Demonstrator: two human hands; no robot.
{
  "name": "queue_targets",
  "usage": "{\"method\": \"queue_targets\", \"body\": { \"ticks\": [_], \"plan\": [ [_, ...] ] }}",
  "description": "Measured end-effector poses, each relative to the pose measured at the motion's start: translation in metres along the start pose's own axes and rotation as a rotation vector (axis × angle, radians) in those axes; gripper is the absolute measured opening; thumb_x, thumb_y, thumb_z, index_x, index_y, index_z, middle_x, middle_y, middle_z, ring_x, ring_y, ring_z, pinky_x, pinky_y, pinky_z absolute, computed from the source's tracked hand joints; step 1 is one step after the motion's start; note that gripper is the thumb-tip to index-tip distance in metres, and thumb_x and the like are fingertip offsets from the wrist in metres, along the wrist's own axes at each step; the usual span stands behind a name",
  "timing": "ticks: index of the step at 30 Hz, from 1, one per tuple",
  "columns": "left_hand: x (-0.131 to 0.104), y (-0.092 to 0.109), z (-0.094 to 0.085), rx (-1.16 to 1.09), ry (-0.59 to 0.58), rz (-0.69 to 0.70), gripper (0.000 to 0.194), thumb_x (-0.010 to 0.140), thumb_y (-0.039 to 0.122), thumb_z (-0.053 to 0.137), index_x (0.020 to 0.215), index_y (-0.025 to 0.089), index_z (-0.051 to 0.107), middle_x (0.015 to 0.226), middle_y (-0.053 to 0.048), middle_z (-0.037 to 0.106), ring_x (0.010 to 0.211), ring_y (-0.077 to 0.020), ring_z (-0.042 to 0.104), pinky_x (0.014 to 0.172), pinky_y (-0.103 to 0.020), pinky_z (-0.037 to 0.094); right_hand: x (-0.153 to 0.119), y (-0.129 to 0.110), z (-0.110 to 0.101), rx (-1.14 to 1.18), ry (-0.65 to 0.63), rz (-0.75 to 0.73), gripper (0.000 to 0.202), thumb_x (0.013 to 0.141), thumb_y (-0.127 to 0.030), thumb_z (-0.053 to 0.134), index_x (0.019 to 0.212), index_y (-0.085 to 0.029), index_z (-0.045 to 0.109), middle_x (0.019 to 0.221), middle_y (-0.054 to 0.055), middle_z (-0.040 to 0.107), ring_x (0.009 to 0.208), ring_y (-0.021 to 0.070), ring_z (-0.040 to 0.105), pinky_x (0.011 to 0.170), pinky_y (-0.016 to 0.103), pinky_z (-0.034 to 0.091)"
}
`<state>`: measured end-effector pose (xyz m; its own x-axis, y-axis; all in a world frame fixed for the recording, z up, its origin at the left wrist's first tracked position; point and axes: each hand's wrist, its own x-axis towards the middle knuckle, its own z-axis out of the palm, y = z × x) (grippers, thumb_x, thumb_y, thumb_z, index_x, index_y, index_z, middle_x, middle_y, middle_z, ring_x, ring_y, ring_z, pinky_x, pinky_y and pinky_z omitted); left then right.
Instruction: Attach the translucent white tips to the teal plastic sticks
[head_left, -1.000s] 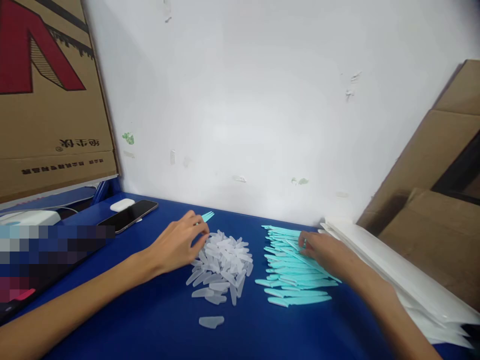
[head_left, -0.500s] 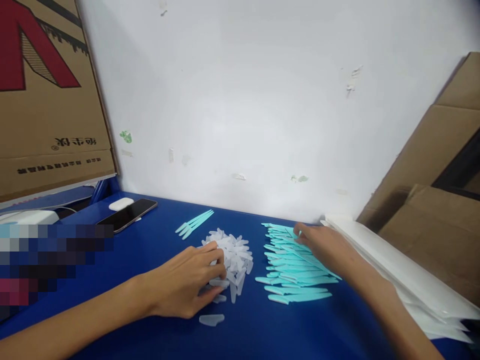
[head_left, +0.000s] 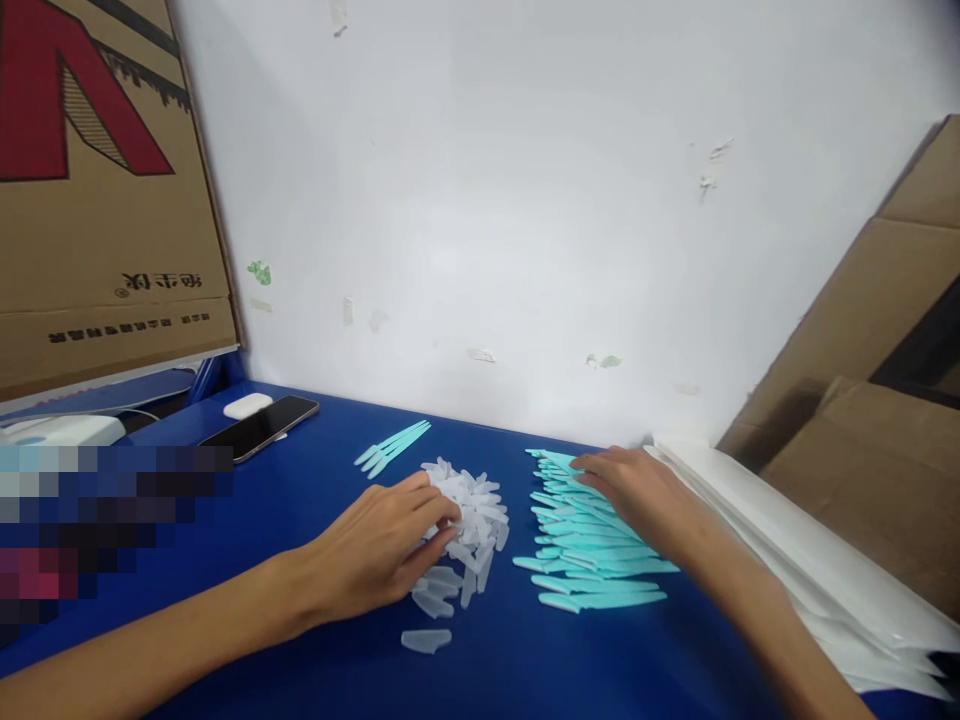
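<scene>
Across the blue table [head_left: 487, 675], a few turquoise knives [head_left: 395, 446] lie apart; the left hand [head_left: 382, 540] curls at the clear caps [head_left: 476, 515], the right hand [head_left: 637, 485] over the knife pile [head_left: 577, 530]. Either grip: cannot tell. Picking seems the step; next calls for pinching single pieces.

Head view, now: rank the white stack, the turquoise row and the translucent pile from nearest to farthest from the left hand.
From the left hand:
1. translucent pile: right at the fingertips, on the hand's right.
2. turquoise row: to the right of the pile.
3. white stack: farther right, beyond the row.
</scene>
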<state>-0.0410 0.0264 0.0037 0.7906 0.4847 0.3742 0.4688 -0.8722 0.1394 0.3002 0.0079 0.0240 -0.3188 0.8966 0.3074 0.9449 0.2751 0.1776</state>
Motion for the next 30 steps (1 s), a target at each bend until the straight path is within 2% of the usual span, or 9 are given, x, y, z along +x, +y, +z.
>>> {"method": "queue_targets", "body": {
  "ticks": [3, 6, 8, 11, 20, 25, 30],
  "plan": [
    [0.000, -0.003, 0.004, -0.019, 0.102, -0.067, 0.016, 0.102, 0.025, 0.043, 0.114, 0.022, 0.055, 0.106, -0.004, 0.064, 0.089, -0.0183, 0.058, 0.061, -0.027, 0.041, 0.001, -0.022, -0.005, -0.001, 0.110, -0.101, 0.033, 0.098, -0.014, 0.046, 0.121, -0.027, 0.065, 0.099, 0.006, 0.071, 0.084, 0.0208, 0.067, 0.070, 0.030, 0.047],
    [0.000, -0.007, 0.007, -0.010, 0.147, -0.118, 0.017, 0.103, 0.025, 0.043, 0.114, 0.022, 0.056, 0.106, -0.004, 0.066, 0.087, -0.0175, 0.062, 0.065, -0.027, 0.045, 0.000, -0.050, -0.010, 0.002, 0.148, -0.209, 0.046, 0.092, -0.003, 0.047, 0.128, -0.029, 0.058, 0.096, 0.003, 0.067, 0.070, 0.0157, 0.061, 0.057, 0.025, 0.040],
    [0.001, -0.008, 0.009, 0.005, 0.168, -0.124, 0.018, 0.103, 0.024, 0.043, 0.115, 0.022, 0.057, 0.105, -0.004, 0.069, 0.086, -0.0175, 0.064, 0.067, -0.028, 0.047, -0.001, -0.066, -0.012, 0.007, 0.180, -0.265, 0.051, 0.088, 0.001, 0.048, 0.128, -0.028, 0.056, 0.093, 0.002, 0.065, 0.063, 0.0138, 0.056, 0.052, 0.024, 0.034],
    [0.002, -0.009, 0.009, 0.024, 0.182, -0.106, 0.019, 0.103, 0.023, 0.043, 0.114, 0.021, 0.058, 0.103, -0.004, 0.070, 0.086, -0.0181, 0.066, 0.065, -0.027, 0.048, -0.002, -0.080, -0.012, 0.033, 0.224, -0.326, 0.051, 0.086, 0.003, 0.048, 0.127, -0.026, 0.056, 0.095, 0.002, 0.064, 0.063, 0.0126, 0.055, 0.051, 0.025, 0.031],
    [0.001, -0.007, 0.012, 0.008, 0.218, -0.037, 0.020, 0.103, 0.023, 0.044, 0.116, 0.020, 0.059, 0.099, -0.005, 0.069, 0.083, -0.0172, 0.064, 0.060, -0.025, 0.046, -0.003, -0.081, -0.010, 0.028, 0.272, -0.353, 0.054, 0.083, 0.009, 0.044, 0.125, -0.025, 0.055, 0.098, 0.003, 0.066, 0.066, 0.0126, 0.056, 0.052, 0.025, 0.031],
    [0.001, -0.005, 0.010, -0.011, 0.205, -0.031, 0.019, 0.103, 0.023, 0.045, 0.115, 0.020, 0.060, 0.098, -0.005, 0.069, 0.082, -0.0167, 0.064, 0.061, -0.024, 0.046, -0.003, -0.078, -0.011, 0.035, 0.286, -0.349, 0.050, 0.087, 0.005, 0.046, 0.126, -0.025, 0.054, 0.099, 0.004, 0.066, 0.067, 0.0128, 0.057, 0.053, 0.024, 0.033],
    [-0.001, -0.002, 0.011, -0.061, 0.191, 0.023, 0.021, 0.103, 0.022, 0.045, 0.118, 0.021, 0.060, 0.097, -0.005, 0.069, 0.082, -0.0156, 0.064, 0.064, -0.023, 0.047, -0.003, -0.092, -0.010, 0.054, 0.239, -0.404, 0.059, 0.078, 0.011, 0.047, 0.126, -0.022, 0.056, 0.095, 0.003, 0.065, 0.071, 0.0147, 0.060, 0.050, 0.025, 0.033]
  ]
}}
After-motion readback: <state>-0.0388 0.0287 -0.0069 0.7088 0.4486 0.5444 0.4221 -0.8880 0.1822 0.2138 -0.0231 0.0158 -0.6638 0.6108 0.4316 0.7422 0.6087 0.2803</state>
